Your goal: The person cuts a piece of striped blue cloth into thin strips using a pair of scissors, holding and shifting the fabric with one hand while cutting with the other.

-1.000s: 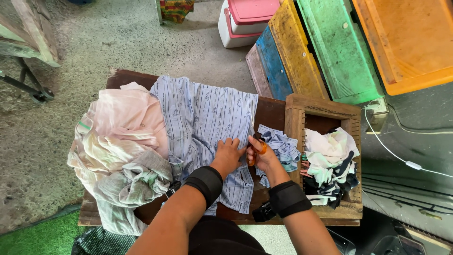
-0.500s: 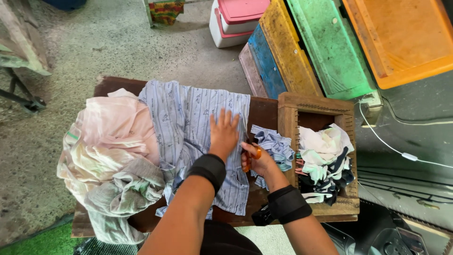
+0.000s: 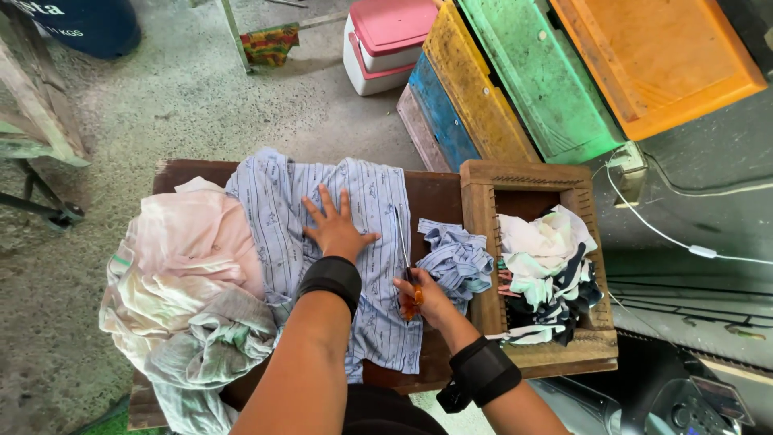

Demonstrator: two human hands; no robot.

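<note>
A blue striped cloth (image 3: 362, 201) lies spread over a dark wooden table (image 3: 439, 197). My left hand (image 3: 334, 229) presses flat on it with fingers apart. My right hand (image 3: 427, 300) grips scissors (image 3: 403, 242) with orange handles, and their blades lie along the cloth's right edge, pointing away from me. A small cut piece of the same striped cloth (image 3: 455, 258) sits just right of the scissors. Both wrists wear black bands.
A heap of pink, white and grey clothes (image 3: 185, 298) fills the table's left end. A wooden crate (image 3: 483, 193) with several fabric scraps stands at the right. Beyond are coloured plastic crates (image 3: 564, 80), a pink-lidded cooler (image 3: 386, 40) and a white cable (image 3: 668, 238) on the concrete floor.
My left hand slid forward from near the right hand and spread flat on the striped cloth. The scissors' blades now lie stretched along the cloth's right edge.
</note>
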